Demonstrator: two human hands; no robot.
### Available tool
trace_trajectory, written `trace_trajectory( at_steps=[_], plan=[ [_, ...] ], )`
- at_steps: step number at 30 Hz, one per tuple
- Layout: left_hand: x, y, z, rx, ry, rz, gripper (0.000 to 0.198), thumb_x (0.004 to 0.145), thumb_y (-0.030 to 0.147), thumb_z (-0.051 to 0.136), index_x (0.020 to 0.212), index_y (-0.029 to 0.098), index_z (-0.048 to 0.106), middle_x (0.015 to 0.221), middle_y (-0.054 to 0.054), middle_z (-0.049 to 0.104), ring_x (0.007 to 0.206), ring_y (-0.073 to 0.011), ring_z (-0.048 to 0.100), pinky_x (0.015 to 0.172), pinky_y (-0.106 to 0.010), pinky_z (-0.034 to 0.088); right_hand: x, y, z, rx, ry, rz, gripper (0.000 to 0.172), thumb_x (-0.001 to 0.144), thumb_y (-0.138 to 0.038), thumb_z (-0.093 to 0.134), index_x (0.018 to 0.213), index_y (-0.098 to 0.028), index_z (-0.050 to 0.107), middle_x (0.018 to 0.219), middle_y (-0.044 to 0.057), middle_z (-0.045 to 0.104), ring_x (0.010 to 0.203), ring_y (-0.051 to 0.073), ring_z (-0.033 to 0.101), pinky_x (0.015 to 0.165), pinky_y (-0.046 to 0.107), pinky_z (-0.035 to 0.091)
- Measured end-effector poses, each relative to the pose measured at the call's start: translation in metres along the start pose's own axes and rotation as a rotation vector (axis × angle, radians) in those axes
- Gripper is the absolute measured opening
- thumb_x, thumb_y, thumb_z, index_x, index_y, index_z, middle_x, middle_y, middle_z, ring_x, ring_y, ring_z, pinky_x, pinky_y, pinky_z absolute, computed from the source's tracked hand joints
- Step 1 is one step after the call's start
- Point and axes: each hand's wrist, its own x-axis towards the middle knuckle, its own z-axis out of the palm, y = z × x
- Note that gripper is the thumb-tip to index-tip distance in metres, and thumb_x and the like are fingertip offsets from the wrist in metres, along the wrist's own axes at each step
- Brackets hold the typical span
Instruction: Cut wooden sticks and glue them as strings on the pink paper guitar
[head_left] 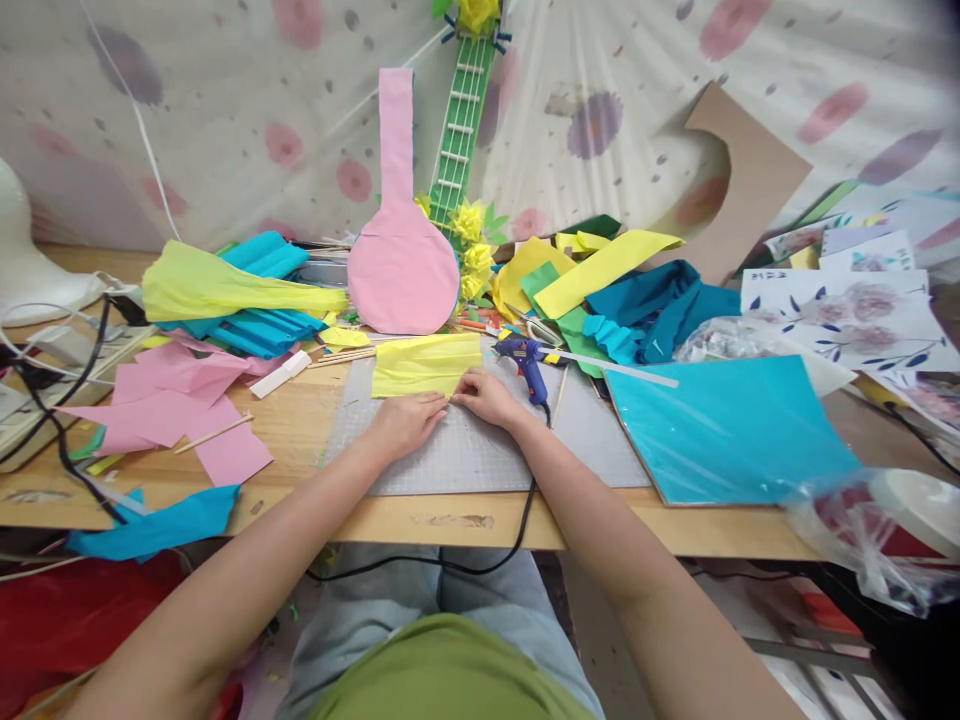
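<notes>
A yellow crepe paper piece (pixel 426 364) lies on the grey cutting mat (pixel 450 450). My left hand (pixel 409 420) rests at its lower edge, fingers extended and lying flat. Close beside it, my right hand (pixel 484 393) has its fingertips pinched together at the paper's lower right corner. A blue glue gun (pixel 529 365) with a long clear glue stick lies just right of that hand. Behind the paper stands a pink banjo-shaped piece (pixel 405 250).
Pink scraps (pixel 180 400) and blue crepe (pixel 161 520) lie left. A turquoise sheet pack (pixel 735 430) and plastic-wrapped roll (pixel 892 520) are right. Behind are a green-necked paper instrument (pixel 461 130) and yellow strips (pixel 607 270). The glue gun's black cord (pixel 517 540) crosses the table edge.
</notes>
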Motion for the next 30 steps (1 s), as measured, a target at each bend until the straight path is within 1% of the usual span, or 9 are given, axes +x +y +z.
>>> trace_trajectory(
  at_steps=[3, 5, 7, 11, 16, 18, 22, 27, 30],
  plan=[
    [0.001, 0.000, -0.002, 0.011, -0.034, -0.001, 0.038, 0.087, 0.031, 0.032, 0.110, 0.016, 0.058, 0.115, -0.006, 0.059, 0.107, -0.0155, 0.054, 0.092, -0.031, 0.042, -0.001, 0.003, 0.001, 0.049, 0.034, 0.006, 0.001, 0.074, -0.017, 0.053, 0.074, -0.017, 0.054, 0.079, 0.001, 0.055, 0.077, 0.012, 0.050, 0.071, 0.026, 0.040],
    [0.002, -0.001, -0.003, 0.017, -0.039, 0.005, 0.039, 0.087, 0.030, 0.031, 0.112, 0.015, 0.056, 0.117, -0.007, 0.057, 0.109, -0.0153, 0.052, 0.095, -0.031, 0.039, -0.002, 0.005, 0.003, 0.120, 0.074, 0.060, 0.011, 0.075, -0.011, 0.047, 0.082, -0.018, 0.052, 0.082, 0.001, 0.056, 0.077, 0.011, 0.051, 0.071, 0.026, 0.041],
    [0.002, -0.001, -0.003, 0.022, -0.041, 0.009, 0.039, 0.087, 0.029, 0.031, 0.113, 0.014, 0.055, 0.118, -0.007, 0.057, 0.111, -0.0151, 0.051, 0.096, -0.030, 0.038, -0.001, 0.007, 0.004, 0.177, 0.099, 0.109, 0.017, 0.076, -0.007, 0.042, 0.086, -0.018, 0.050, 0.083, 0.001, 0.057, 0.075, 0.011, 0.052, 0.071, 0.025, 0.042],
    [0.003, -0.001, -0.003, 0.021, -0.052, 0.003, 0.040, 0.087, 0.029, 0.030, 0.114, 0.013, 0.054, 0.119, -0.007, 0.057, 0.112, -0.0145, 0.050, 0.097, -0.029, 0.037, -0.002, 0.007, 0.005, 0.151, 0.122, 0.098, 0.014, 0.075, -0.009, 0.043, 0.082, -0.019, 0.050, 0.083, 0.002, 0.056, 0.076, 0.011, 0.051, 0.071, 0.026, 0.041],
    [0.004, 0.001, -0.002, 0.013, -0.069, -0.045, 0.041, 0.087, 0.031, 0.030, 0.116, 0.013, 0.053, 0.119, -0.008, 0.056, 0.114, -0.0167, 0.047, 0.099, -0.032, 0.036, -0.006, 0.001, 0.003, 0.050, 0.116, -0.014, 0.001, 0.074, -0.019, 0.054, 0.074, -0.017, 0.054, 0.078, 0.002, 0.054, 0.078, 0.012, 0.050, 0.073, 0.026, 0.040],
    [0.004, 0.001, -0.001, 0.010, -0.077, -0.056, 0.043, 0.087, 0.032, 0.028, 0.118, 0.013, 0.052, 0.120, -0.007, 0.055, 0.115, -0.0166, 0.046, 0.099, -0.033, 0.035, -0.007, -0.001, 0.002, 0.024, 0.101, -0.032, 0.004, 0.072, -0.020, 0.058, 0.070, -0.017, 0.056, 0.077, 0.002, 0.054, 0.079, 0.013, 0.049, 0.075, 0.027, 0.040],
    [0.004, -0.002, 0.001, -0.022, -0.094, -0.066, 0.045, 0.088, 0.034, 0.026, 0.121, 0.014, 0.049, 0.125, -0.006, 0.052, 0.118, -0.0148, 0.043, 0.102, -0.031, 0.031, -0.006, -0.003, 0.002, 0.015, 0.113, 0.004, 0.008, 0.071, -0.020, 0.060, 0.065, -0.017, 0.056, 0.074, 0.002, 0.053, 0.076, 0.013, 0.049, 0.072, 0.027, 0.040],
    [0.005, -0.006, 0.003, -0.060, -0.131, -0.063, 0.049, 0.088, 0.037, 0.023, 0.124, 0.013, 0.045, 0.130, -0.006, 0.046, 0.123, -0.0137, 0.037, 0.106, -0.030, 0.025, -0.007, -0.001, 0.003, 0.023, 0.118, -0.033, 0.001, 0.072, -0.018, 0.059, 0.071, -0.017, 0.058, 0.077, 0.002, 0.054, 0.077, 0.013, 0.049, 0.072, 0.026, 0.040],
    [0.006, -0.007, 0.004, -0.048, -0.147, -0.059, 0.049, 0.088, 0.037, 0.024, 0.125, 0.013, 0.045, 0.131, -0.006, 0.044, 0.124, -0.0141, 0.035, 0.106, -0.031, 0.023, -0.007, 0.000, 0.004, 0.034, 0.115, -0.036, 0.001, 0.072, -0.017, 0.057, 0.072, -0.018, 0.058, 0.078, 0.003, 0.055, 0.079, 0.013, 0.050, 0.072, 0.026, 0.040]
  ],
)
